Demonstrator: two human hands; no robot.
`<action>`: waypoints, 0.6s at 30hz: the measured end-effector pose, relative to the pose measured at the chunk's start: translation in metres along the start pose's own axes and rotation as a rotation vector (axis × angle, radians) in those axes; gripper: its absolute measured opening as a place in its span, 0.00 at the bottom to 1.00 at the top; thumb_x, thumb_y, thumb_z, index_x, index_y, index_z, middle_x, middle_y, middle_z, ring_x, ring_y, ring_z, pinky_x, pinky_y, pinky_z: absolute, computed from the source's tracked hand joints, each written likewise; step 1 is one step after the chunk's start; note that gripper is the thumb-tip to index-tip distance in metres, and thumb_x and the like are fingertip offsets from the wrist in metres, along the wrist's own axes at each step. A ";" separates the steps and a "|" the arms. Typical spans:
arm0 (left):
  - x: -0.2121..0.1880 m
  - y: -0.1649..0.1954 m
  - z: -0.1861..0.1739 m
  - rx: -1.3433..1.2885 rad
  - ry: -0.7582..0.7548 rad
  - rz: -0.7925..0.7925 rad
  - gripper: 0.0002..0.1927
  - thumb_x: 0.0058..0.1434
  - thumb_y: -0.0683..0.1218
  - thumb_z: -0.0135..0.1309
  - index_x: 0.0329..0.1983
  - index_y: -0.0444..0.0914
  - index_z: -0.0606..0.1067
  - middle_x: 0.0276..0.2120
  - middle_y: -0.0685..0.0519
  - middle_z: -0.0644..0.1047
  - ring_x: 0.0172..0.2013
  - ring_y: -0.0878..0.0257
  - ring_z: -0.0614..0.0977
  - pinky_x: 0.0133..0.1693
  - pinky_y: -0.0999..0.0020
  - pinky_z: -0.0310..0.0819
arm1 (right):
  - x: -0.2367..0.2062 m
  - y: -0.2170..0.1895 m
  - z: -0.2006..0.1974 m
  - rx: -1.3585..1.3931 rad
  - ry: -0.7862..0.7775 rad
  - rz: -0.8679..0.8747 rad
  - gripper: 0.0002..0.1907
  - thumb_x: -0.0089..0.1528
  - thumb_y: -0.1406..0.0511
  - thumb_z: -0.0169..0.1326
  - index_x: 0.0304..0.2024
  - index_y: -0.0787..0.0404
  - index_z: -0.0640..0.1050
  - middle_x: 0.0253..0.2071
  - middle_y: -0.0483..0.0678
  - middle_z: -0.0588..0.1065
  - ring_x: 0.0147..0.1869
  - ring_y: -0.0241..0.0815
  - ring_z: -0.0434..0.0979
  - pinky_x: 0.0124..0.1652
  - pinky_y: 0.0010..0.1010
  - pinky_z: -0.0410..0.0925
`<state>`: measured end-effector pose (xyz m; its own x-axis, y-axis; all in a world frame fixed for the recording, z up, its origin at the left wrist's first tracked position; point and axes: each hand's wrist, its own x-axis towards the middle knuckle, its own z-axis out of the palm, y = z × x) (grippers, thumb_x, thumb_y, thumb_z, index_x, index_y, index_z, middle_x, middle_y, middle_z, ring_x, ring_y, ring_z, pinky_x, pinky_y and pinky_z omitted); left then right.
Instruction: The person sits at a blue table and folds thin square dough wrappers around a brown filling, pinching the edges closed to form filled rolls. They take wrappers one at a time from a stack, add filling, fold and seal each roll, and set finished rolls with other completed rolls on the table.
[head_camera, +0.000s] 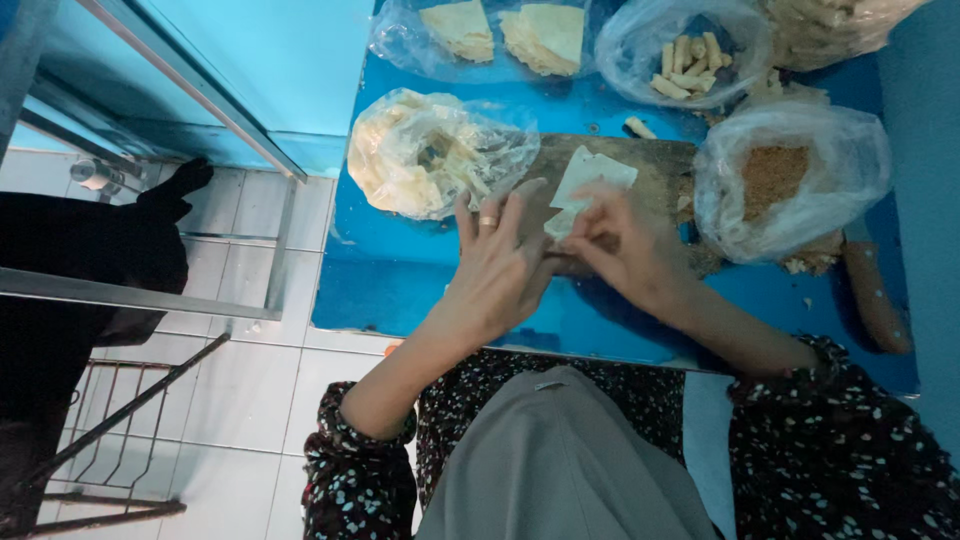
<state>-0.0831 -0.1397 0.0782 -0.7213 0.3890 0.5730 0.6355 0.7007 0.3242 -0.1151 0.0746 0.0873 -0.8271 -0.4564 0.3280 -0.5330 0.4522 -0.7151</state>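
A pale thin pastry sheet (590, 180) lies on a dark wooden board (655, 165) on the blue table (400, 280). My left hand (500, 265), with a ring on one finger, and my right hand (615, 240) both pinch the near end of the sheet, fingers meeting over it. The near part of the sheet is hidden under my fingers.
A plastic bag of pale wrappers (430, 150) sits left of the board. A bag of brown crumbs (785, 180) sits at its right. Bags of cut sheets (500, 35) and finished rolls (690, 55) stand behind. A knife handle (875, 295) lies at far right.
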 end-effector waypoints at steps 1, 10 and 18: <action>0.000 0.000 0.000 -0.037 -0.011 -0.014 0.11 0.55 0.43 0.59 0.38 0.32 0.78 0.62 0.37 0.66 0.64 0.39 0.63 0.63 0.29 0.46 | 0.003 0.001 0.000 0.144 -0.011 0.121 0.28 0.62 0.69 0.62 0.62 0.59 0.66 0.37 0.47 0.78 0.40 0.40 0.84 0.39 0.28 0.76; 0.006 0.002 0.017 -0.012 0.136 -0.074 0.07 0.60 0.40 0.57 0.40 0.34 0.79 0.62 0.38 0.65 0.62 0.39 0.63 0.66 0.31 0.49 | 0.005 0.004 -0.004 -0.327 0.057 -0.284 0.24 0.61 0.69 0.66 0.57 0.58 0.73 0.41 0.46 0.78 0.47 0.49 0.81 0.44 0.41 0.70; 0.010 -0.007 0.004 0.153 -0.029 0.121 0.07 0.57 0.43 0.56 0.34 0.32 0.76 0.72 0.42 0.60 0.66 0.44 0.63 0.66 0.24 0.44 | 0.000 0.006 -0.008 -0.474 0.021 -0.449 0.17 0.59 0.67 0.66 0.47 0.54 0.74 0.44 0.43 0.80 0.47 0.44 0.81 0.43 0.42 0.67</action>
<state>-0.0953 -0.1382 0.0784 -0.6514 0.4912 0.5783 0.6703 0.7297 0.1351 -0.1192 0.0838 0.0884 -0.5063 -0.6669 0.5466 -0.8444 0.5120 -0.1575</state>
